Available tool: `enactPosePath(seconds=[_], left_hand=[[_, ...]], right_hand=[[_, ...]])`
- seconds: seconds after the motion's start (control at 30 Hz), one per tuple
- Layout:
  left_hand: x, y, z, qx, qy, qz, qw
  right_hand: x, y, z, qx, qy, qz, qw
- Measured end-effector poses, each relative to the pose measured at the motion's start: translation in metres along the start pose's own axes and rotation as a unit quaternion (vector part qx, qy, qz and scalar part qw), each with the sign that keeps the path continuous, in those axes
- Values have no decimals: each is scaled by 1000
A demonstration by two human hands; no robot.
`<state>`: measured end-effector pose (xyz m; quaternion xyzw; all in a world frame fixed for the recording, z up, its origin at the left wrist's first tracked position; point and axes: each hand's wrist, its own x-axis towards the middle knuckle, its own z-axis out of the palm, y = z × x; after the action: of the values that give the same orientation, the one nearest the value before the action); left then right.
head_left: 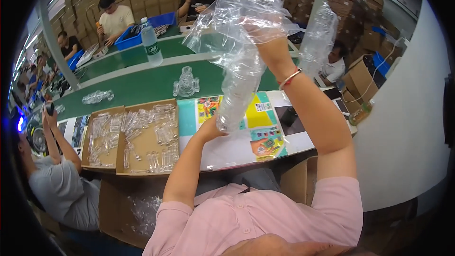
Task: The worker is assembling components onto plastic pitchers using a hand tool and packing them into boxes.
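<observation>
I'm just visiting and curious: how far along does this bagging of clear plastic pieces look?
Already bagged: two filled packets, a small packet and a clear bundle, lie on the green belt. In hand: the left hand supports a clear bag from below while the right hand holds its top. Left: many loose pieces fill the cardboard tray.

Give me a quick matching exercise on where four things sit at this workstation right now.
Things:
1. clear plastic bag
2. water bottle
3. shallow cardboard tray
4. blue bin

Places:
A. on the bench, holding clear plastic parts
B. held up by both hands
C. at the far side, in front of seated workers
D. standing upright on the green belt

Pairs: 1-B, 2-D, 3-A, 4-C
</observation>
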<state>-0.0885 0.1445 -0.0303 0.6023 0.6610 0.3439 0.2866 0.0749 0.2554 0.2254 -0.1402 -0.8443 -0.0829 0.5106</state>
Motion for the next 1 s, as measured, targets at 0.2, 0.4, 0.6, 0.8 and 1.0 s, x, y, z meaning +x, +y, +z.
enactPosePath(seconds=[0.2,0.4,0.6,0.8,1.0], left_hand=[[-16,47,-85,-7,91,44,995],[-9,186,-167,-337,224,358,841],[13,212,-184,-164,317,309,882],[-19,208,-200,-466,280,392,743],[-158,99,-205,41,514,207,831]], right_hand=[[11,-12,42,-54,27,-42,997],[18,-35,28,111,-18,84,990],[9,-13,27,208,-72,126,967],[12,-6,24,309,-154,142,928],[18,-9,14,299,-121,143,935]])
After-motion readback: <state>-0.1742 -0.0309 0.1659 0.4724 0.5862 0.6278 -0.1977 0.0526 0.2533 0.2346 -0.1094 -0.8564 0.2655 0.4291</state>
